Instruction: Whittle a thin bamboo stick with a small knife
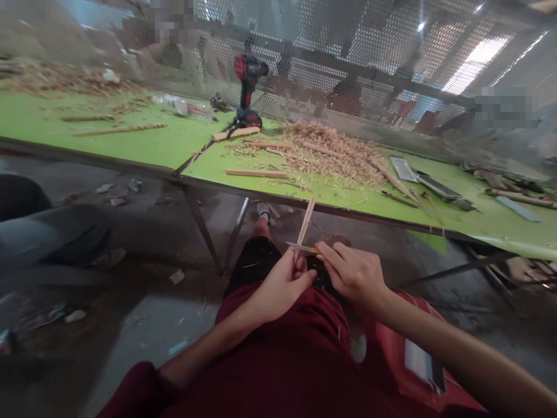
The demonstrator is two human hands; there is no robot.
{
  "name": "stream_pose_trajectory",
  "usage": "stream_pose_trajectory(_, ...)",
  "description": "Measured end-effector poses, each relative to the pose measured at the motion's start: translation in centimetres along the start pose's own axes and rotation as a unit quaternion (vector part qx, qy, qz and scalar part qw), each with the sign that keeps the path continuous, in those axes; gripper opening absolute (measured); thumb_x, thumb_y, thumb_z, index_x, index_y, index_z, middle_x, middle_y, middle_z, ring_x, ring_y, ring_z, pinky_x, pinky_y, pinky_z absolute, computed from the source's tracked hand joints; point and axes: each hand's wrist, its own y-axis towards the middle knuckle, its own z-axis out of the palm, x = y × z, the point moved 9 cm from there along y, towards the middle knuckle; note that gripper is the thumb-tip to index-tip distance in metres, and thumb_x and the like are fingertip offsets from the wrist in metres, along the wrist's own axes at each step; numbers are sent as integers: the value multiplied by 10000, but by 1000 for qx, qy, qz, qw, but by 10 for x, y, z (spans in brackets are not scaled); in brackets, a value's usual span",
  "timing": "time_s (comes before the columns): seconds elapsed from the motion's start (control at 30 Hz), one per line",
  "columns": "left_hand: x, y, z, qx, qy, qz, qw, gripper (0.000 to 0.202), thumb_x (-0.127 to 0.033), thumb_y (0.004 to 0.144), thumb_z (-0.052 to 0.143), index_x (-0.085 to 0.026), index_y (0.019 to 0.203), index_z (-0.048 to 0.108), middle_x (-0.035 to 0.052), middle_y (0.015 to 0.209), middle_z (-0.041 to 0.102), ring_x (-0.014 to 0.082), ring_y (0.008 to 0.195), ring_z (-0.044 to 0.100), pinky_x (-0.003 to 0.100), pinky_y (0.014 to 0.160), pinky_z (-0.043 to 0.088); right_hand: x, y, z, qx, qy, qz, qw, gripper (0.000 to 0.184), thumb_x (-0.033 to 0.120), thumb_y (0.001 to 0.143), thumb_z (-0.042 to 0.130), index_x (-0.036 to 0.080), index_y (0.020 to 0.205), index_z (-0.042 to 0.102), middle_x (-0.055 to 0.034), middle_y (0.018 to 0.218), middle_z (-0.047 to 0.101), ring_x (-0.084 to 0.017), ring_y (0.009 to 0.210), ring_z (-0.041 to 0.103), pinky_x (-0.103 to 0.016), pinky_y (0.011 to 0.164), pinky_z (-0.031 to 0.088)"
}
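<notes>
My left hand is closed around the lower end of a thin, light wooden stick, which points up and away from my lap towards the table edge. In my right hand is a small knife with a yellowish handle, mostly hidden by the fingers. The narrow blade lies across the stick just above my left fingers and appears to touch it. Both hands are over my lap, below the near edge of the green table.
On the table are a heap of wood shavings, a cordless drill, a loose wooden stick and a plastic bottle. Flat tools lie to the right. A perforated metal screen rises behind. Another person's leg is at left.
</notes>
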Motion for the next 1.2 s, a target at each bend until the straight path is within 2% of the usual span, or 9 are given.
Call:
stream_pose_trajectory(0.27, -5, 0, -8, -22, 110, 29, 993, 181, -264, 958, 652, -217, 875, 499, -8, 838, 513, 154, 756, 478, 321, 726, 468, 1, 8, 7, -9, 0, -54, 999, 286, 233, 1126, 511, 207, 1187, 789, -25, 744, 640, -143, 609, 520, -318, 586, 314)
stream_pose_trajectory(0.4, 1, 4, -14, -32, 121, 30, 992, 184, -341, 990, 665, -201, 929, 563, 30, 878, 618, 214, 900, 616, 387, 870, 545, -7, 15, 12, 17, 1, -67, 998, 322, 239, 1134, 473, 226, 1171, 793, -28, 726, 610, -153, 619, 499, -328, 586, 298)
stream_pose_trajectory(0.6, 1, 9, -16, -32, 105, 39, 993, 198, -372, 1002, 661, -180, 1047, 641, 66, 959, 701, 241, 966, 658, 415, 917, 562, -27, 26, 20, 87, 79, -17, 993, 302, 260, 1119, 501, 261, 1129, 803, -36, 703, 563, -169, 632, 470, -339, 595, 298)
stream_pose_trajectory(0.77, -4, 11, -13, -17, 65, 26, 997, 199, -356, 999, 667, -180, 1090, 648, 94, 1060, 756, 247, 1012, 700, 412, 941, 577, -44, 33, 22, 103, 102, -3, 989, 281, 275, 1097, 521, 296, 1125, 800, -33, 693, 542, -178, 641, 492, -333, 599, 311)
stream_pose_trajectory(0.93, -10, 17, -10, -3, 16, 45, 999, 229, -300, 990, 671, -177, 1183, 659, 143, 1278, 760, 267, 1239, 695, 448, 1133, 517, -34, 38, 20, 103, 18, -81, 991, 351, 246, 1126, 456, 256, 1198, 799, -40, 725, 606, -184, 658, 506, -344, 607, 296)
stream_pose_trajectory(1.0, -9, 18, -10, -2, 22, 35, 999, 220, -289, 979, 681, -178, 1166, 651, 129, 1222, 763, 258, 1199, 703, 430, 1097, 533, -30, 42, 21, 126, -20, -118, 985, 366, 239, 1134, 444, 235, 1229, 797, -47, 733, 637, -180, 657, 521, -348, 600, 273)
stream_pose_trajectory(1.03, -5, 18, -11, -5, 41, 20, 999, 190, -294, 973, 688, -181, 1120, 643, 109, 1140, 761, 247, 1124, 709, 406, 1028, 554, -35, 44, 22, 150, -38, -118, 981, 362, 234, 1131, 450, 227, 1247, 793, -53, 737, 653, -178, 654, 530, -346, 596, 262)
stream_pose_trajectory(1.1, 5, 12, -10, -1, 96, -22, 995, 171, -331, 965, 701, -196, 970, 596, 41, 921, 695, 199, 910, 666, 334, 836, 547, -71, 49, 22, 203, -94, -56, 973, 366, 184, 1110, 456, 199, 1273, 783, -80, 773, 700, -167, 642, 549, -337, 590, 231)
stream_pose_trajectory(1.2, 23, -3, -2, 49, 127, -85, 987, 342, -402, 960, 708, -227, 822, 448, -50, 742, 493, 118, 680, 460, 261, 632, 398, -168, 47, -1, 200, -226, 153, 941, 381, 117, 1099, 427, 111, 1227, 786, -174, 934, 779, -133, 689, 620, -340, 628, 186)
